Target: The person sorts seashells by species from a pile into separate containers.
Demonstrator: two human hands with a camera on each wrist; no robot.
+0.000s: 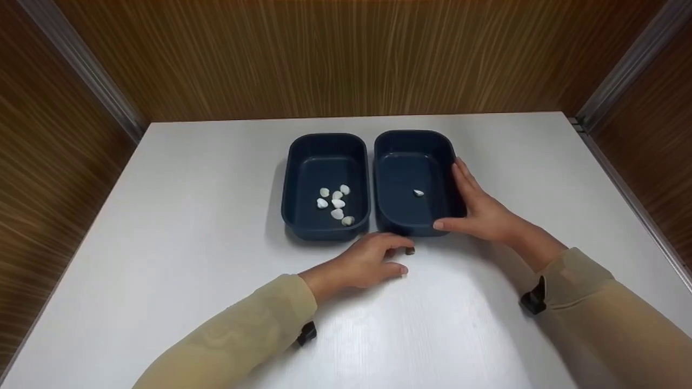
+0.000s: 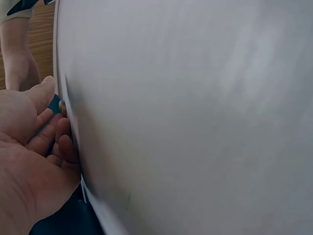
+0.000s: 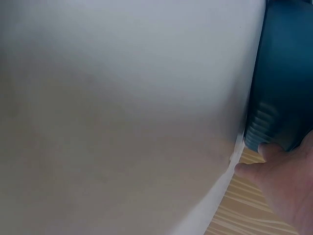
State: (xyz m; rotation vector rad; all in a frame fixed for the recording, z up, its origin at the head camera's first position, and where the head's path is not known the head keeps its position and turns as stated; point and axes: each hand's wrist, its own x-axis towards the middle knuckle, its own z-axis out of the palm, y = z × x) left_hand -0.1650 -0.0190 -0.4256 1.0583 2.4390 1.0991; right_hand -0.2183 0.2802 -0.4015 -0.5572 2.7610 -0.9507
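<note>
Two dark blue rectangular bins stand side by side. Several pale seashells (image 1: pixel 338 203) lie in the left bin (image 1: pixel 308 233), and one small white seashell (image 1: pixel 418 193) lies in the right bin (image 1: pixel 403 228). My right hand (image 1: pixel 484 213) rests against the right bin's near right corner, its fingers straight along the outer side and its thumb at the front wall. Just in front of the bins, my left hand (image 1: pixel 370 260) has its thumb and forefinger apart. By that forefinger's tip is a small brownish object (image 1: pixel 410 250), perhaps a shell, also visible in the left wrist view (image 2: pixel 62 106).
The white tabletop (image 1: pixel 189 216) extends around the bins on all sides. Wood-grain panels (image 1: pixel 351 59) rise behind it and at both sides, with metal strips at the corners.
</note>
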